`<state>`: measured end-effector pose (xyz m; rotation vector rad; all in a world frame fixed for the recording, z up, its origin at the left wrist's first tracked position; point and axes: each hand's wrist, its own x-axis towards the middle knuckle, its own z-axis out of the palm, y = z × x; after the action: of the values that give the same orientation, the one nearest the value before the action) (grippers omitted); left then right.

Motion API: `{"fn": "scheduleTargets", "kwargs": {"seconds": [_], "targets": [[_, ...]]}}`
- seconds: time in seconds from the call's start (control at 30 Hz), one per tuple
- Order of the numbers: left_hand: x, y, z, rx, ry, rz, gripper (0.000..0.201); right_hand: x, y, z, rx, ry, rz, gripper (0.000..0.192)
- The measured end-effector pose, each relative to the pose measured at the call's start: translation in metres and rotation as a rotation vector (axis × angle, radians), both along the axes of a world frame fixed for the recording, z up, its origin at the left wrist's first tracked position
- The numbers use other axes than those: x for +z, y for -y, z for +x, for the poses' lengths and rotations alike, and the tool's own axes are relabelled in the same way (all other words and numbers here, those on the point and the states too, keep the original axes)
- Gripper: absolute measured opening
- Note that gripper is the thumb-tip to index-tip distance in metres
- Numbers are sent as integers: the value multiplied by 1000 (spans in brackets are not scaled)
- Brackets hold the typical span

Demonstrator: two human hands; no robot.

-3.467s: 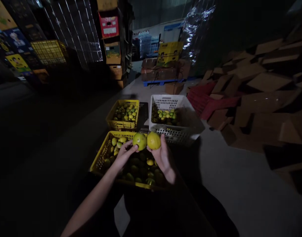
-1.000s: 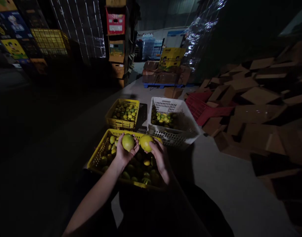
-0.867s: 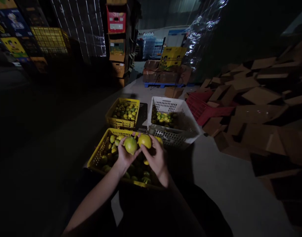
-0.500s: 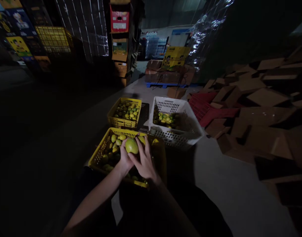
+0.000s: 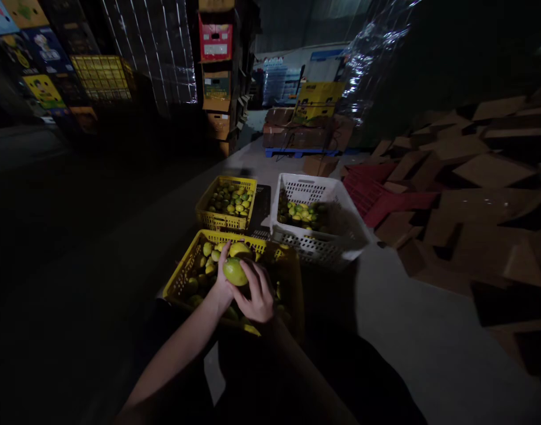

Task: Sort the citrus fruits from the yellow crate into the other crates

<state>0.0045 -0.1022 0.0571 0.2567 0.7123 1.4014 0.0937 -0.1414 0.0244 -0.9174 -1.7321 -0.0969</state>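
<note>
A green-yellow lemon sits between my two hands, above the near yellow crate. My left hand is closed around its left side and underside. From the right, my right hand curls its fingers and thumb onto the same lemon. Just beyond it shows a yellower lemon, close to my left fingers; whether the hand touches it I cannot tell. Several green and yellow lemons lie in the crate below, partly hidden by my hands and by shadow.
A smaller yellow crate and a white crate, both with lemons, stand beyond the near crate. Flattened cardboard boxes and a red crate lie right. Stacked cartons and a blue pallet are behind.
The lemon in my hands has turned and come slightly lower. My right fingers have curled in over it, and the yellower lemon behind shows more fully. The view has shifted a little.
</note>
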Motion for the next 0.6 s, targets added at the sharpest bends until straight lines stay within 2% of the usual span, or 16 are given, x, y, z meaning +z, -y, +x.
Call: {"fn": "scheduleTargets", "kwargs": {"seconds": [0.13,0.23,0.37,0.47,0.6], "targets": [[26,-7,-4,13,156,-75,28,22,-2,15,17,-154,-25,54],[36,-10,-13,79,157,-59,28,34,-6,26,52,-322,-217,48],[39,-11,-19,108,43,68,34,35,-12,30,187,-584,-436,59],[38,-9,-17,116,-131,179,39,30,-12,27,239,-564,-487,60],[36,-4,-16,169,-355,274,42,26,-10,24,169,-417,-369,46]]}}
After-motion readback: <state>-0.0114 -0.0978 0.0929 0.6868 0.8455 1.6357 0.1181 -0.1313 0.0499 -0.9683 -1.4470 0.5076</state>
